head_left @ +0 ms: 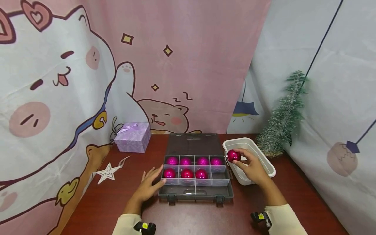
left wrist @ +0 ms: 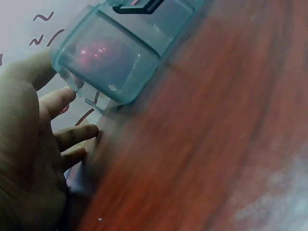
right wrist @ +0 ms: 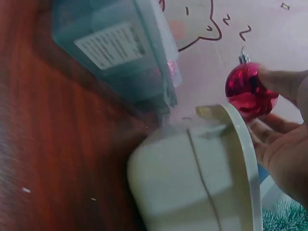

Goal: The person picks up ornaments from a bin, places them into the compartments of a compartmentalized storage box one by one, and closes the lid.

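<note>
A shiny magenta Christmas bauble [head_left: 234, 156] with a silver cap is pinched between the thumb and fingers of my right hand [head_left: 252, 166], over the left rim of the white basin [head_left: 271, 166]. In the right wrist view the bauble [right wrist: 248, 91] is above the basin's rim, cap upward. My left hand [head_left: 148, 184] rests at the left side of the open clear divided box [head_left: 195, 197], its fingers extended and spread at the wall. Glittery baubles [head_left: 202, 161] fill the box's back row. Shiny baubles [head_left: 187, 173] sit in three left compartments of the middle row.
A lilac gift box [head_left: 133, 138] stands at the back left, with a white star ornament [head_left: 108, 173] in front of it. Behind the basin on the right is a small frosted tree [head_left: 282, 124]. Printed curtains enclose the dark red table [head_left: 97, 209].
</note>
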Motion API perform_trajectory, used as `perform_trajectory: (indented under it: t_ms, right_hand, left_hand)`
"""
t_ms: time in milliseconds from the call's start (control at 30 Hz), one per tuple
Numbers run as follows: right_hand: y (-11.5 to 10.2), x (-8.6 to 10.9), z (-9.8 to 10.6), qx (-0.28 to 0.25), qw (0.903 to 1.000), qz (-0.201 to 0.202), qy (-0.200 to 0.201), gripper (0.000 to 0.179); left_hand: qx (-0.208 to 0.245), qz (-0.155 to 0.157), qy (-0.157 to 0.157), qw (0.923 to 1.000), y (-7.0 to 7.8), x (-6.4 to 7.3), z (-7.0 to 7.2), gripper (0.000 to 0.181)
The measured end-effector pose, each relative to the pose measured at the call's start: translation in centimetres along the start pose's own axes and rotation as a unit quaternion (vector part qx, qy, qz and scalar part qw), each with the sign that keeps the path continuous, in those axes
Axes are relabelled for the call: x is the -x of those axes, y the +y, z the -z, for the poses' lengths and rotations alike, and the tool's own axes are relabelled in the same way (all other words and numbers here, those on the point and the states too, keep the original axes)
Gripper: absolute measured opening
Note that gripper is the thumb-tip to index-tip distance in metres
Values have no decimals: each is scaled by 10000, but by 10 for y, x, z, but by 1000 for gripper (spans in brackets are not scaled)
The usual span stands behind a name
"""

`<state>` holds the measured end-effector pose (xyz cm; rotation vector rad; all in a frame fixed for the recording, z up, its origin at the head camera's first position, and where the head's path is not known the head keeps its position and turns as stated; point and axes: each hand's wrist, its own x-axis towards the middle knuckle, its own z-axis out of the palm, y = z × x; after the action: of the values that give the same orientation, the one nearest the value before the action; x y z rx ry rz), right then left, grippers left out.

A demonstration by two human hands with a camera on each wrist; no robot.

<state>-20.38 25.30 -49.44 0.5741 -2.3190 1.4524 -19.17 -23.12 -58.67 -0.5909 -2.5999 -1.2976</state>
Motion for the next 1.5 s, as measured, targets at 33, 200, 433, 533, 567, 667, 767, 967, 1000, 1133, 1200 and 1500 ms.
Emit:
perform_trajectory:
  t_ms: [33,200,433,533,567,667,767,967,1000,1133,1200,1500]
  right_hand:
    - [0,2,-3,43,9998,172,-16,47]
    - [-4,9,-13,356,9947,960,25,50]
    - [-7,12,-25,549,9903,1271,-125,51]
    - [-6,15,-30,864,9897,1107,-268,51]
    - [-6,16,-32,1030,9885,1060,-318,53]
    - [-7,19,-37,1573,9826,898,-415,55]
    - [-7,21,-41,2039,9742,862,-441,57]
    - [-8,21,-44,2400,9649,962,-466,59]
    - [-8,20,-44,2427,9641,964,-482,59]
    - [-7,19,-45,2579,9601,908,-589,59]
    - [-8,19,-45,2680,9575,822,-678,60]
    - [-13,22,-46,3148,9433,553,-891,63]
  left_hand:
    - [0,-1,-7,10000,0,0,0,68]
    - [52,-52,4,10000,-4,0,-2,67]
    - [-18,-136,94,9999,-9,0,-4,68]
    - [-33,-131,86,9999,-6,1,-3,68]
    - [31,-82,76,9999,-2,1,-2,68]
    - [60,-20,43,10000,3,3,0,68]
    - [136,116,-7,9998,9,2,2,69]
    - [-76,200,-122,9997,-8,-2,-2,67]
    - [-122,285,-192,9993,-7,-3,-2,67]
    - [-172,631,-437,9969,3,-5,4,71]
    - [-219,702,-480,9961,13,-6,7,72]
    - [-157,446,-244,9986,15,-2,6,70]
